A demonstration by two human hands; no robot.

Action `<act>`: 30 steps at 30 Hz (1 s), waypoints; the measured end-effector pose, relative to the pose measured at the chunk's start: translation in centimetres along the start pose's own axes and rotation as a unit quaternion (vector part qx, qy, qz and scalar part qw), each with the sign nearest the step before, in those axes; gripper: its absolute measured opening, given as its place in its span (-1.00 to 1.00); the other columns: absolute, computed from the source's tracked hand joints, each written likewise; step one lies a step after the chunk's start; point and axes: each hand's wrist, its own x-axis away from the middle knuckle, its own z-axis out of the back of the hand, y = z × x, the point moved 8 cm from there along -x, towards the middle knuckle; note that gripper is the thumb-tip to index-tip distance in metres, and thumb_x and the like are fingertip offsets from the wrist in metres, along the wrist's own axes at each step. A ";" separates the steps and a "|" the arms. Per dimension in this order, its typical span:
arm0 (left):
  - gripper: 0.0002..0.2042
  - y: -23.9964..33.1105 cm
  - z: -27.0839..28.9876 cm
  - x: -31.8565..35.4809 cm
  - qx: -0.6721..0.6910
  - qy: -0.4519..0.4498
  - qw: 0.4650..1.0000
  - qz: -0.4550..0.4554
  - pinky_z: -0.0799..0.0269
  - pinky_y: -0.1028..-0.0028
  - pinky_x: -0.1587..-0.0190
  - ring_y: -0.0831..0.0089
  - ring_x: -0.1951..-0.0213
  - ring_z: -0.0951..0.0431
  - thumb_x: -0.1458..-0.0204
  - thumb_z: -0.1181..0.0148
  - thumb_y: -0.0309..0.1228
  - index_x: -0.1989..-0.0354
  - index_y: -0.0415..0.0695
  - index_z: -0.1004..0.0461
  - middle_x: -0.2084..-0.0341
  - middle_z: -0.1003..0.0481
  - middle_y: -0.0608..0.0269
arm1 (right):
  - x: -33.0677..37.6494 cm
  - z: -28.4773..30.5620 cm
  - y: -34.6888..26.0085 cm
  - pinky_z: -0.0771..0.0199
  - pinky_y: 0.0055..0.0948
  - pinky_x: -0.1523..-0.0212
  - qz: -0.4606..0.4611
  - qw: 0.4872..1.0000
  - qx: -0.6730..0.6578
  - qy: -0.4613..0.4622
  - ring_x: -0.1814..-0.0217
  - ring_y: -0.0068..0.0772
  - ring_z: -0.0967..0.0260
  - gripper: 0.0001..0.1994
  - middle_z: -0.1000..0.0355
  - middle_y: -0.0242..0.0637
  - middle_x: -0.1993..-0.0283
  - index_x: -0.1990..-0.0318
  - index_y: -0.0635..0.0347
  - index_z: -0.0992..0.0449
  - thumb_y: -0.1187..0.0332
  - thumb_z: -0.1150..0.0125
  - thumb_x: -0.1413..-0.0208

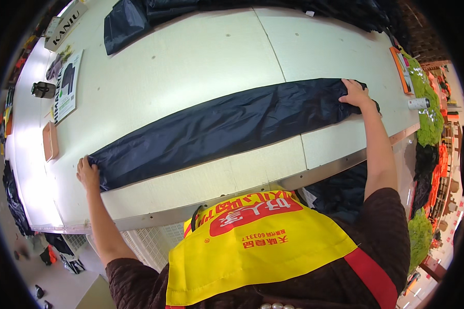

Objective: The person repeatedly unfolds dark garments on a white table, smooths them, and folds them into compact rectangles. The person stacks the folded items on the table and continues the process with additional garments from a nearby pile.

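A long dark navy garment (211,129) of thin, slightly shiny cloth lies folded lengthwise across the table in front of me, its left end nearer and its right end farther away. It looks like a pair of trousers, though the folds hide its full shape. At the narrow left end, my left hand (89,175) is closed on the cloth's edge. My right hand (354,94) grips the gathered, bunched right end from above. The cloth is stretched fairly flat between them, with creases along its length.
More dark folded garments (165,13) lie along the far edge of the pale table (191,67). On the left stand a tan tray (50,141), a printed card (68,85) and a dark jar (43,90). At right are an orange-edged box (401,71) and a white roll (418,103).
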 end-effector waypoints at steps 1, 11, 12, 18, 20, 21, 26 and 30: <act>-0.59 0.4 -1.4 -0.2 0.030 0.036 0.999 -0.001 -0.04 0.09 -0.16 0.23 -0.20 -0.15 -0.01 0.04 -0.36 -0.09 -0.04 -0.27 -0.11 -0.24 0.16 | -0.9 -1.1 -0.2 0.09 0.09 -0.21 -0.019 1.000 0.001 -0.015 -0.32 -0.24 0.02 -0.41 -0.12 -0.24 -0.26 -0.17 0.00 -0.23 0.18 -0.15 0.11; -0.52 0.0 -5.1 -0.9 0.077 0.048 0.995 0.043 0.03 0.28 -0.23 0.18 -0.26 -0.05 -0.19 0.33 -0.14 -0.24 -0.09 -0.09 -0.24 -0.07 0.06 | -2.8 -8.4 2.3 0.29 0.04 -0.29 -0.071 0.979 -0.100 0.165 -0.41 -0.24 0.22 -0.43 0.06 -0.22 -0.35 -0.26 -0.02 -0.06 -0.06 0.19 -0.15; -0.51 -0.3 -5.3 -1.0 0.079 0.048 0.995 0.035 0.03 0.29 -0.23 0.18 -0.26 -0.05 -0.19 0.33 -0.14 -0.25 -0.09 -0.09 -0.24 -0.07 0.06 | -3.0 -8.6 2.5 0.30 0.04 -0.29 -0.055 0.977 -0.105 0.176 -0.41 -0.23 0.22 -0.43 0.07 -0.20 -0.35 -0.26 -0.03 -0.06 -0.05 0.19 -0.15; -0.48 -1.3 -5.6 -0.1 0.079 0.042 0.995 0.039 0.04 0.22 -0.23 0.18 -0.27 -0.02 -0.19 0.33 -0.09 -0.27 -0.08 -0.04 -0.25 -0.05 0.05 | -4.1 -8.3 1.8 0.27 0.03 -0.29 -0.029 0.979 -0.116 0.167 -0.42 -0.18 0.24 -0.41 0.09 -0.18 -0.35 -0.27 0.00 -0.05 -0.06 0.19 -0.15; -0.45 -1.0 -4.7 0.1 0.018 0.044 0.993 0.105 0.05 0.15 -0.22 0.19 -0.28 0.01 -0.17 0.30 -0.03 -0.27 -0.07 -0.02 -0.25 -0.05 0.08 | -3.9 -7.9 1.7 0.25 0.04 -0.28 -0.045 0.984 -0.095 0.141 -0.41 -0.18 0.24 -0.40 0.09 -0.18 -0.35 -0.27 0.02 -0.05 -0.07 0.19 -0.14; -0.41 -0.6 -3.3 0.9 -0.006 0.088 0.986 0.143 0.06 0.08 -0.21 0.22 -0.30 0.03 -0.15 0.28 0.02 -0.28 -0.07 0.00 -0.26 -0.04 0.13 | -3.7 -7.3 1.3 0.17 0.09 -0.25 -0.055 0.988 -0.045 0.140 -0.39 -0.14 0.16 -0.45 0.02 -0.15 -0.33 -0.23 0.06 -0.11 -0.02 0.17 -0.16; -0.55 0.2 -3.5 10.6 0.620 0.218 0.572 0.491 -0.30 0.10 0.00 0.22 -0.07 -0.30 -0.05 -0.10 -0.29 -0.09 -0.21 -0.25 -0.01 -0.28 -0.03 | 5.8 5.2 -10.6 -0.10 -0.12 -0.16 0.074 0.889 -0.187 0.412 -0.17 0.08 -0.15 -0.62 -0.27 0.01 -0.09 -0.03 0.32 -0.31 0.28 -0.02 -0.10; -0.71 3.0 -13.2 10.7 0.820 -0.011 0.335 0.464 -0.43 0.32 0.17 0.38 0.19 -0.42 0.05 -0.22 -0.29 0.20 -0.16 -0.39 0.21 -0.42 0.26 | 13.9 7.2 -26.9 -0.13 -0.11 -0.13 0.293 0.858 -0.258 0.335 -0.19 -0.01 -0.13 -0.51 -0.27 -0.06 -0.08 0.04 0.25 -0.39 0.23 -0.28 0.17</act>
